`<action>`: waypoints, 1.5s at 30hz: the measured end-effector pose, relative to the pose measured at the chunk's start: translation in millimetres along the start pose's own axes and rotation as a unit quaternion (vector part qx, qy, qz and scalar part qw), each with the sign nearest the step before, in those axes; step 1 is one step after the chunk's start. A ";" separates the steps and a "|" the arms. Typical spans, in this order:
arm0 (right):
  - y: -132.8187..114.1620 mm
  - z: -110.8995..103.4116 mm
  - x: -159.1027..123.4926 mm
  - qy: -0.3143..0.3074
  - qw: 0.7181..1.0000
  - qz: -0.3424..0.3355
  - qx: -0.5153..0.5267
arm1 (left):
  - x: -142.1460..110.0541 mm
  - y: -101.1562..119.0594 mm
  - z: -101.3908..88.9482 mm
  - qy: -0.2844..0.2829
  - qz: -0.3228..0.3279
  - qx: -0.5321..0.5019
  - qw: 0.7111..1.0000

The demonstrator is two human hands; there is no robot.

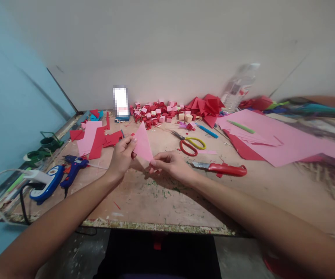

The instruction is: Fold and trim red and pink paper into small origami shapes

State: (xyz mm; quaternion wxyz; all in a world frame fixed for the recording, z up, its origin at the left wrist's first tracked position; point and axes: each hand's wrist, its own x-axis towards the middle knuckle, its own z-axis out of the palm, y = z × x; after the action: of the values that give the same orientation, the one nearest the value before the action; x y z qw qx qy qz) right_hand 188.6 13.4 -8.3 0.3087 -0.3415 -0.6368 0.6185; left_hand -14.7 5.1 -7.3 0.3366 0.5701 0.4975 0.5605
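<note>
A pink piece of paper point(143, 142), shaped like a triangle with one point upward, is held up between both hands above the table. My left hand point(123, 155) pinches its left edge between thumb and fingers. At the lower right corner, my right hand point(169, 164) grips the same paper with thumb and forefinger. Just right of my right hand lie scissors point(189, 142) with one yellow and one red handle loop. Beside them is a red-handled utility knife point(220, 168) with its blade pointing left.
Small red and pink folded paper pieces point(156, 113) are heaped along the wall near a phone point(121, 102). Pink sheets point(286, 135) lie right, paper scraps point(93, 139) left. A blue glue gun point(73, 170) and power strip point(47, 184) sit left; a plastic bottle point(240, 87) stands behind.
</note>
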 end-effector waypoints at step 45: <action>0.9 -7.2 3.7 0.053 0.998 -0.035 0.016 | 9.5 -11.0 -1.1 -0.012 -0.030 -0.102 0.994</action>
State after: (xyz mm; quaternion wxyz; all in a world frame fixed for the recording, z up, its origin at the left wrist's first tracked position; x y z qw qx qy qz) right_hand 192.4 20.6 -9.0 0.3690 -0.3463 -0.6214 0.5981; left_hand -19.0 16.9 -14.7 0.4159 0.5244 0.4500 0.5912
